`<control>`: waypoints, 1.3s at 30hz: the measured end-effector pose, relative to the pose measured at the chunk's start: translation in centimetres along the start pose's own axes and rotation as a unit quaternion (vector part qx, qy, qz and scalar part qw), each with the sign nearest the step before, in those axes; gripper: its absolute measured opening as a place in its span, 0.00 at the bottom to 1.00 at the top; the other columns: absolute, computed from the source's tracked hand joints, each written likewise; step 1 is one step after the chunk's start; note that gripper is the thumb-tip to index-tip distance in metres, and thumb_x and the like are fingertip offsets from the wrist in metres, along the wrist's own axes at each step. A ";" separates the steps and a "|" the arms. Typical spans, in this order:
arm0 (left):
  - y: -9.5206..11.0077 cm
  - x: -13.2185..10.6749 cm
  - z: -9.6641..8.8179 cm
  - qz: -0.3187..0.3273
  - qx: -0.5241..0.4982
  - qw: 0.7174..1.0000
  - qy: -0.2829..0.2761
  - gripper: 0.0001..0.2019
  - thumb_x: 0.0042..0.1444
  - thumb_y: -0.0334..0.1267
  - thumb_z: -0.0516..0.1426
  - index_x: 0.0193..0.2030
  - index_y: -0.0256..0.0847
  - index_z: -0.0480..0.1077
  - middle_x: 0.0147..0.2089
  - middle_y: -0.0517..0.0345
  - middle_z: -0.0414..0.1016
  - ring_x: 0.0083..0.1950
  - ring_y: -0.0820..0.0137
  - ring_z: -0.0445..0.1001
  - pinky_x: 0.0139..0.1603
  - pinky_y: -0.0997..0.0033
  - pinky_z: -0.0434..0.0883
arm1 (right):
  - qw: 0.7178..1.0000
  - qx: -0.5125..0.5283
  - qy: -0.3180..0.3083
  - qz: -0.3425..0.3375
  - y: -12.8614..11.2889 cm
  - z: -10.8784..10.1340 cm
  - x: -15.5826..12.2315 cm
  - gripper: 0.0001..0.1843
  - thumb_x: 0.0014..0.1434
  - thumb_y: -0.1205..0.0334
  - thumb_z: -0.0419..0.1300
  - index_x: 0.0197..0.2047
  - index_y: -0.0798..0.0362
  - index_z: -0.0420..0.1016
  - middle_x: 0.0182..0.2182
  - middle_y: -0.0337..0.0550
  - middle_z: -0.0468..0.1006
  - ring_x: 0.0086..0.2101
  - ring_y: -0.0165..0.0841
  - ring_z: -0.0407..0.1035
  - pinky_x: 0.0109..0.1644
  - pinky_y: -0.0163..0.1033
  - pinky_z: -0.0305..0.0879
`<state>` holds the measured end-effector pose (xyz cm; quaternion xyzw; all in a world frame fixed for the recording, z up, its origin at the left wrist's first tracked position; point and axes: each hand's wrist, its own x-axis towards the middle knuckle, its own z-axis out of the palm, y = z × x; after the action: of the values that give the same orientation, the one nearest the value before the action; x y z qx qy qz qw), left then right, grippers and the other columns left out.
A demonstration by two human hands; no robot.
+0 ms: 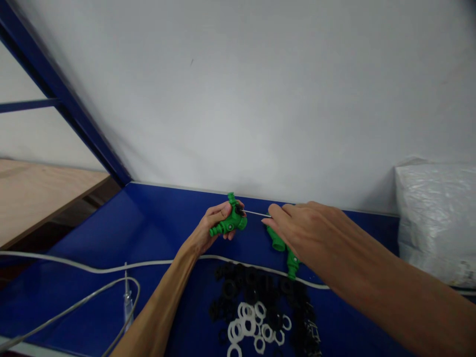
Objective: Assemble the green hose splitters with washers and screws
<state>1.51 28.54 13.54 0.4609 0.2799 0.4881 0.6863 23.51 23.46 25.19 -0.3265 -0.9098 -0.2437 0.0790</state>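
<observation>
Step rn: tip of a thin-shafted tool [256, 213] at the black insert [239, 210] on a green branched hose fitting [235, 219]. IMO keep the shaft square to the insert, go easy on pressure & brace the fitting so it doesn't twist; a slip could hit the L fingertips.

Pose: fitting's held up over the blue bench [159, 218] in the L hand [211, 220], thumb on the near side, fingers wrapped behind. R hand [297, 223] comes in from lower right, back up, fingers curled round the tool; handle's hidden, so can't tell exact grip.
</observation>
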 end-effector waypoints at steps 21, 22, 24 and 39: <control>-1.2 0.2 0.8 -0.068 0.104 0.992 -0.005 0.21 0.60 0.52 0.60 0.50 0.35 0.74 0.37 0.52 0.78 0.20 0.76 0.70 0.17 0.77 0.62 | 0.989 0.048 -0.051 0.129 -0.9 2.3 -3.5 0.11 0.71 0.62 0.54 0.34 0.51 0.67 0.24 0.39 0.74 0.23 0.36 0.71 0.25 0.40 0.49; -1.2 0.2 0.8 -0.071 0.106 0.992 -0.005 0.21 0.60 0.51 0.60 0.51 0.35 0.74 0.36 0.52 0.78 0.20 0.76 0.70 0.18 0.77 0.62 | 0.990 0.044 -0.050 0.121 -0.9 2.3 -3.5 0.09 0.70 0.62 0.55 0.36 0.52 0.67 0.26 0.40 0.74 0.24 0.37 0.71 0.26 0.40 0.52; -1.2 0.2 0.8 -0.077 0.108 0.991 -0.008 0.21 0.60 0.51 0.60 0.51 0.35 0.74 0.35 0.52 0.78 0.20 0.76 0.70 0.18 0.77 0.62 | 0.994 0.029 -0.059 0.086 -0.9 2.2 -3.5 0.02 0.66 0.67 0.58 0.40 0.54 0.68 0.30 0.43 0.74 0.28 0.39 0.72 0.30 0.41 0.58; -1.0 -0.4 1.0 -0.055 0.136 0.989 -0.008 0.23 0.60 0.52 0.60 0.53 0.36 0.75 0.30 0.55 0.75 0.21 0.73 0.71 0.20 0.76 0.66 | 0.829 0.447 -0.152 0.301 0.0 2.3 -3.0 0.22 0.73 0.54 0.47 0.30 0.53 0.71 0.16 0.34 0.66 0.17 0.28 0.61 0.22 0.35 0.55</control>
<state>2.65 27.75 13.03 0.5378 0.3631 0.4033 0.6452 25.87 22.87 22.30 -0.5459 -0.7767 0.2777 0.1466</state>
